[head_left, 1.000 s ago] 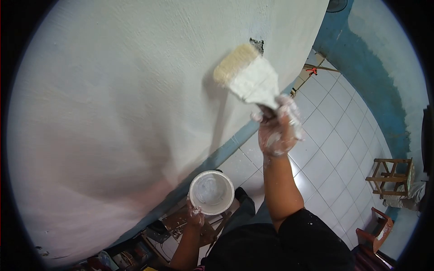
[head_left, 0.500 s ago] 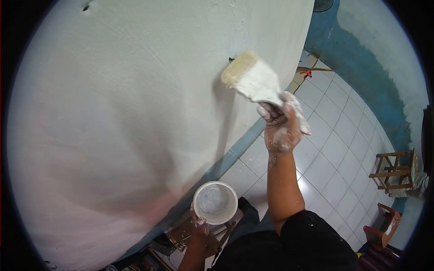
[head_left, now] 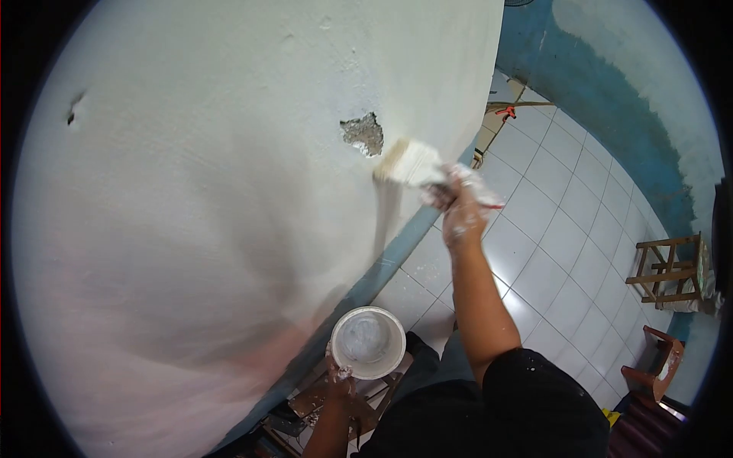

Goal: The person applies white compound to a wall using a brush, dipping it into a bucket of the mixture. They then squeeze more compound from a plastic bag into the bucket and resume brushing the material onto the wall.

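Note:
My right hand (head_left: 463, 204), smeared with white paint, is closed round the handle of a wide paintbrush (head_left: 418, 164). The pale bristles reach the white wall (head_left: 252, 122) just below and right of a chipped patch (head_left: 363, 134) of bare grey plaster; whether they press on it is hard to tell through the blur. Low in the view, my left hand (head_left: 339, 377) grips the side of a white bucket (head_left: 396, 359). Whitish paint (head_left: 363, 339) coats the bucket's inside and bottom. Some of the left fingers are hidden by the bucket.
A blue band (head_left: 397, 252) runs along the wall's foot above white floor tiles (head_left: 534, 221). A wooden stool (head_left: 670, 269) and a reddish-brown piece of furniture (head_left: 658, 365) stand at right. Below my left hand is a paint-spattered wooden piece (head_left: 311, 400). An orange object (head_left: 507, 113) lies farther off.
The brush in my right hand has moved down the wall, baring the chipped patch that it mostly covered before. The camera view has shifted slightly. My left hand still holds the bucket.

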Available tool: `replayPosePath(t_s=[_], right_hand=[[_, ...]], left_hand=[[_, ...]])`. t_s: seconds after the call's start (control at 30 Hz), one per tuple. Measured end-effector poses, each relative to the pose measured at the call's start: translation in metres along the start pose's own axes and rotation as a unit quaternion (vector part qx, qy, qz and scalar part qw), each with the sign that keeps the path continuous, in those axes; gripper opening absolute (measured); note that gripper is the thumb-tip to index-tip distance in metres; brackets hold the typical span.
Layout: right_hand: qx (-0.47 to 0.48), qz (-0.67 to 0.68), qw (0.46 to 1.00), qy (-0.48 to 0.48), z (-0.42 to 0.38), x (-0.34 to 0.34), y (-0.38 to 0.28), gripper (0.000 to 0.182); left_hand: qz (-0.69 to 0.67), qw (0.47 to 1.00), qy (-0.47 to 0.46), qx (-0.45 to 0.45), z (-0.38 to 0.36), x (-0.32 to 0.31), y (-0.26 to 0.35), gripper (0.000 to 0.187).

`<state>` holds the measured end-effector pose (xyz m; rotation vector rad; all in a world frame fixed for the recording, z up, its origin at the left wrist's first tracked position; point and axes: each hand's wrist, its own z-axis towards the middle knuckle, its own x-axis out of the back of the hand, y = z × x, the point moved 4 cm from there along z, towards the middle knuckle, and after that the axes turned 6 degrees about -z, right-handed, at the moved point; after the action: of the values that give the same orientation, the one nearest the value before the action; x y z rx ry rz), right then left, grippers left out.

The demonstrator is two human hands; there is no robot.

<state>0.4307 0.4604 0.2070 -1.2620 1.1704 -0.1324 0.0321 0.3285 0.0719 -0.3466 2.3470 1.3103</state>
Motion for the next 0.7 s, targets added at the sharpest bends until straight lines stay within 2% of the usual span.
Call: replayPosePath(t_s=[0.07, 0.1, 0.2, 0.27, 0.37, 0.43, 0.5, 0.6, 0.67, 0.7], right_hand=[[0.023, 0.121, 0.992, -0.036, 0.021, 0.007, -0.025, 0.028], [0.035, 0.107, 0.993, -0.027, 0.03, 0.015, -0.02, 0.029], [-0.101, 0.032, 0.99, 0.097, 0.055, 0.067, 0.051, 0.029], [-0.079, -0.083, 0.991, 0.07, 0.056, 0.103, 0.087, 0.03], [-0.066, -0.147, 0.985, 0.065, 0.082, 0.107, 0.063, 0.026], [-0.028, 0.112, 0.993, 0.035, 0.111, 0.079, 0.016, 0.027], [-0.026, 0.04, 0.998, 0.04, 0.116, 0.029, -0.089, 0.027], [0.021, 0.185, 0.981, -0.047, 0.132, 0.029, -0.107, 0.027], [0.009, 0.116, 0.993, -0.006, 0.137, 0.053, -0.081, 0.025], [-0.055, 0.118, 0.99, 0.058, 0.139, 0.067, -0.05, 0.026]], left_hand=[[0.004, 1.0, -0.014, 0.001, 0.002, -0.016, 0.003, 0.078], [0.006, 1.0, -0.02, 0.003, 0.003, -0.026, 0.004, 0.078], [0.018, 0.999, -0.034, 0.007, 0.005, -0.057, 0.008, 0.077], [0.022, 0.999, -0.044, 0.007, 0.006, -0.079, 0.009, 0.077], [0.036, 0.998, -0.048, 0.01, 0.008, -0.11, 0.004, 0.076], [0.056, 0.998, -0.041, 0.009, 0.012, -0.118, -0.003, 0.075], [0.075, 0.997, -0.027, 0.009, 0.016, -0.113, -0.009, 0.074], [0.02, 0.999, -0.016, 0.033, 0.031, -0.124, -0.02, 0.075], [0.011, 0.999, -0.013, 0.037, 0.024, -0.164, -0.012, 0.074], [0.023, 0.999, -0.021, 0.031, 0.032, -0.174, -0.01, 0.073]])
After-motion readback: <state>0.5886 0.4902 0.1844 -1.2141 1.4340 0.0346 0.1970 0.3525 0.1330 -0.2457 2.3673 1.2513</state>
